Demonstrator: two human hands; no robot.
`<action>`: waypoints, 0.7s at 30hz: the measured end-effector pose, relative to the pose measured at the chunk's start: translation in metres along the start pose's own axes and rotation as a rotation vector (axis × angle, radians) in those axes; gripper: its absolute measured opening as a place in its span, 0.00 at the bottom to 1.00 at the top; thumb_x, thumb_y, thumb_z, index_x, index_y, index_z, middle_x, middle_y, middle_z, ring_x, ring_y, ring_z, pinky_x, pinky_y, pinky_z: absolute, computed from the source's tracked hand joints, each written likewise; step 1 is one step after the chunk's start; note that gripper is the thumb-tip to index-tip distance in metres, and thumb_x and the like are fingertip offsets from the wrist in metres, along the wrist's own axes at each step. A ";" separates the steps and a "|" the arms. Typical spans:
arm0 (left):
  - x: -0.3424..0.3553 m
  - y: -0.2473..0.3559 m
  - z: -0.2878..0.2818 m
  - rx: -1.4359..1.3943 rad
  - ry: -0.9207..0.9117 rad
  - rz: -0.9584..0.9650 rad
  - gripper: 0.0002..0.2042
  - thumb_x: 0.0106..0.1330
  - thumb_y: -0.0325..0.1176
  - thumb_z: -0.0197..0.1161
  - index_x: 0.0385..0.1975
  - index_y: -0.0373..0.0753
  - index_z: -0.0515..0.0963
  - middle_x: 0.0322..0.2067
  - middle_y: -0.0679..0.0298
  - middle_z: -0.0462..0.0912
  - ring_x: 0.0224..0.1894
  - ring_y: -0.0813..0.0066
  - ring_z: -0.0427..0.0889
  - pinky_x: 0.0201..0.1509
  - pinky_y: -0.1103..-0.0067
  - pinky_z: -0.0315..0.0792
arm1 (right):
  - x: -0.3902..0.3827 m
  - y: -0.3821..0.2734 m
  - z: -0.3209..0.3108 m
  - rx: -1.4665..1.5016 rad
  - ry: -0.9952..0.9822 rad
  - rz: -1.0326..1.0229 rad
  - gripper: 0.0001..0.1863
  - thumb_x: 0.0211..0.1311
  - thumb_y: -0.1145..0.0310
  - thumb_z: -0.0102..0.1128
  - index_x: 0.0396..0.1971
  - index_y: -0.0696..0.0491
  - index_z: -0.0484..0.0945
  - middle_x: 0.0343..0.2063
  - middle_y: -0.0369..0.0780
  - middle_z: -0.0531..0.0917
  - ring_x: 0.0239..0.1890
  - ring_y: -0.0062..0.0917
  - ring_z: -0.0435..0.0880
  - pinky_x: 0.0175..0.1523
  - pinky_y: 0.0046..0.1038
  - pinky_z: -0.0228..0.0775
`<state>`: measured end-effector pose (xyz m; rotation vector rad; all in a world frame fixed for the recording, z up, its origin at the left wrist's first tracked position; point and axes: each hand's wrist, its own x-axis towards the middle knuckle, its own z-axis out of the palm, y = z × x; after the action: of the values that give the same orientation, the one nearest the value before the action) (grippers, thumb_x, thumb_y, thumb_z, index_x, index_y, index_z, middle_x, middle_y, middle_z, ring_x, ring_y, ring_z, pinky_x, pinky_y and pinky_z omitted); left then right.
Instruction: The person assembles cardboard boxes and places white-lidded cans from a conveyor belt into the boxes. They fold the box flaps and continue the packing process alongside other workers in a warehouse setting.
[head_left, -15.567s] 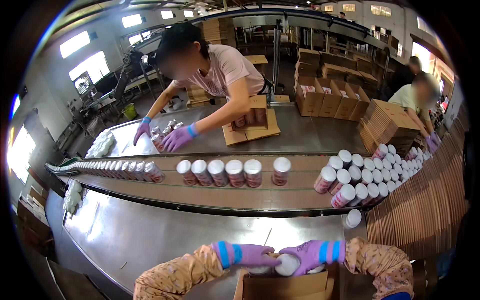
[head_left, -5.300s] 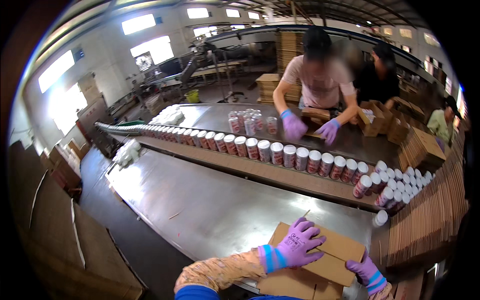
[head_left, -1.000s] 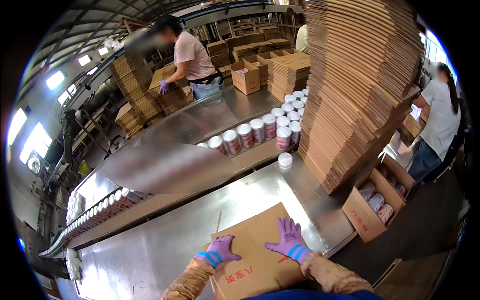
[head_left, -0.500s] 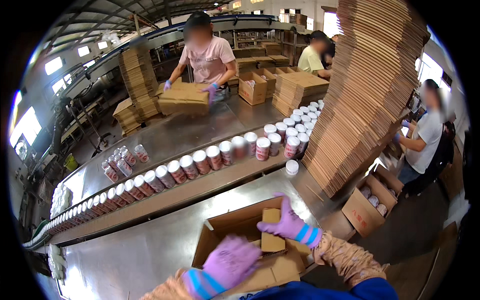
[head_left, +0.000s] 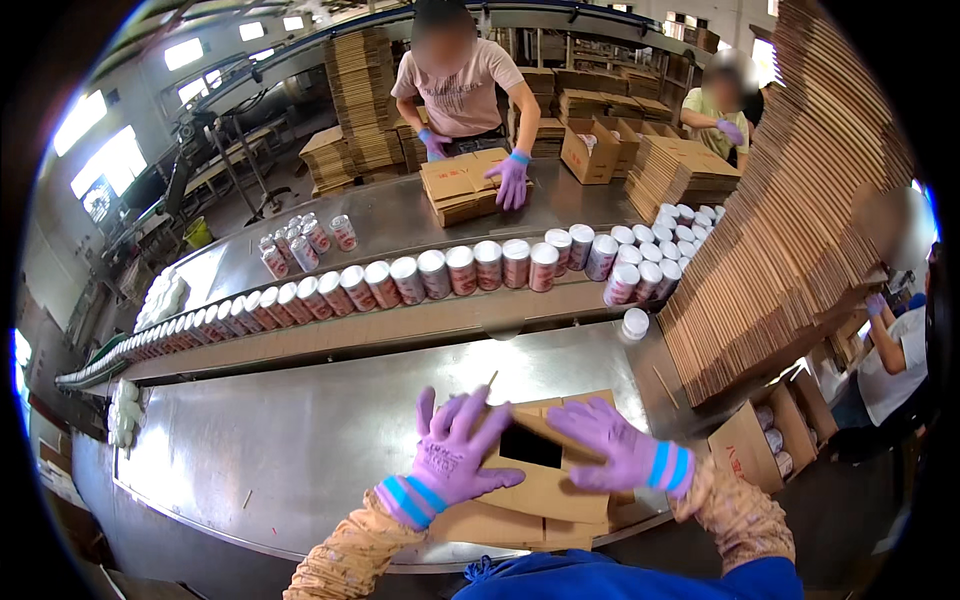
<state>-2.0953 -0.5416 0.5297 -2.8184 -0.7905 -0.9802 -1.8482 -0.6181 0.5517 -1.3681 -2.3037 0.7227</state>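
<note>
A brown cardboard carton lies in front of me on the metal table, its flaps folded over a dark rectangular gap. My left hand, in a purple glove with blue bands, is over the carton's left side, its fingers spread and slightly blurred. On the other side, my right hand, gloved alike, has its fingers stretched out flat over the far right flap. Whether either palm presses on the cardboard I cannot tell. More folded cardboard shows under the carton's near side.
Beyond the carton, a long row of white-lidded cans curves along a conveyor. A tall stack of flat cartons leans at the right. One white-lidded can stands apart beside it. Across the table, a co-worker handles flat cartons.
The carton's interior was wide open; now its flaps cover all but a small gap. My left hand rose and spread its fingers; my right let go of a flap. The co-worker's cartons came down onto the table.
</note>
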 end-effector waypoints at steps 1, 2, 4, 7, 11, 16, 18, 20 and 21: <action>-0.005 0.006 -0.007 0.048 -0.040 -0.002 0.29 0.48 0.60 0.59 0.44 0.46 0.73 0.45 0.63 0.70 0.49 0.67 0.66 0.59 0.57 0.52 | -0.006 -0.013 0.003 -0.310 -0.041 0.008 0.33 0.55 0.56 0.59 0.59 0.53 0.61 0.59 0.43 0.60 0.61 0.37 0.58 0.65 0.35 0.47; -0.014 0.007 -0.003 0.030 -0.092 0.016 0.19 0.49 0.53 0.62 0.37 0.50 0.77 0.37 0.70 0.73 0.42 0.71 0.69 0.55 0.61 0.58 | -0.009 -0.015 0.008 -0.383 -0.011 -0.032 0.35 0.54 0.56 0.60 0.60 0.54 0.59 0.59 0.44 0.60 0.61 0.37 0.57 0.65 0.35 0.46; -0.022 -0.006 -0.004 -0.134 -0.053 0.056 0.15 0.49 0.48 0.63 0.34 0.50 0.78 0.33 0.71 0.73 0.38 0.71 0.70 0.50 0.65 0.62 | -0.012 -0.024 0.015 -0.545 0.075 -0.115 0.40 0.51 0.56 0.63 0.61 0.54 0.55 0.59 0.45 0.59 0.62 0.38 0.56 0.66 0.34 0.44; -0.019 -0.010 -0.022 -0.197 -0.021 0.100 0.10 0.48 0.40 0.64 0.31 0.49 0.79 0.31 0.72 0.74 0.34 0.72 0.71 0.40 0.72 0.65 | -0.020 -0.006 0.055 0.232 0.535 0.241 0.48 0.46 0.50 0.66 0.62 0.57 0.50 0.59 0.53 0.56 0.62 0.44 0.55 0.66 0.38 0.43; -0.007 -0.025 -0.056 -0.407 -0.368 0.128 0.13 0.51 0.41 0.62 0.36 0.47 0.78 0.34 0.67 0.76 0.35 0.68 0.73 0.38 0.74 0.68 | -0.030 -0.041 0.051 0.743 0.318 0.456 0.51 0.40 0.53 0.71 0.60 0.58 0.50 0.56 0.53 0.59 0.61 0.44 0.56 0.64 0.38 0.51; 0.036 -0.092 -0.004 -0.926 -0.551 -0.407 0.23 0.54 0.41 0.64 0.48 0.36 0.72 0.46 0.57 0.74 0.42 0.67 0.76 0.45 0.73 0.71 | -0.039 -0.031 0.087 -0.126 0.429 -0.311 0.40 0.40 0.58 0.70 0.53 0.55 0.60 0.50 0.50 0.65 0.58 0.44 0.62 0.62 0.37 0.57; 0.017 -0.110 0.031 -1.689 -1.368 -0.898 0.27 0.55 0.48 0.63 0.49 0.34 0.70 0.41 0.57 0.76 0.41 0.69 0.77 0.45 0.77 0.72 | -0.062 0.000 0.134 -0.327 0.257 -0.327 0.31 0.38 0.59 0.68 0.44 0.53 0.67 0.48 0.50 0.67 0.53 0.43 0.66 0.56 0.39 0.63; 0.010 -0.079 0.041 -0.561 -1.590 -0.118 0.25 0.50 0.55 0.64 0.38 0.39 0.77 0.28 0.65 0.81 0.36 0.73 0.79 0.41 0.74 0.73 | -0.102 0.013 0.151 -0.542 -0.010 -0.215 0.19 0.54 0.59 0.53 0.46 0.49 0.75 0.50 0.45 0.73 0.56 0.35 0.67 0.58 0.39 0.60; -0.012 -0.072 0.038 -0.953 -1.467 -0.349 0.23 0.48 0.54 0.66 0.35 0.40 0.79 0.29 0.65 0.82 0.37 0.69 0.80 0.44 0.70 0.71 | -0.099 0.004 0.132 -0.424 -0.062 -0.255 0.19 0.55 0.59 0.52 0.47 0.48 0.74 0.51 0.44 0.73 0.56 0.36 0.67 0.58 0.40 0.60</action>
<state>-2.1162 -0.4761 0.4840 -3.9924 -0.9885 1.4635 -1.8711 -0.7360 0.4388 -1.1868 -2.7224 0.2049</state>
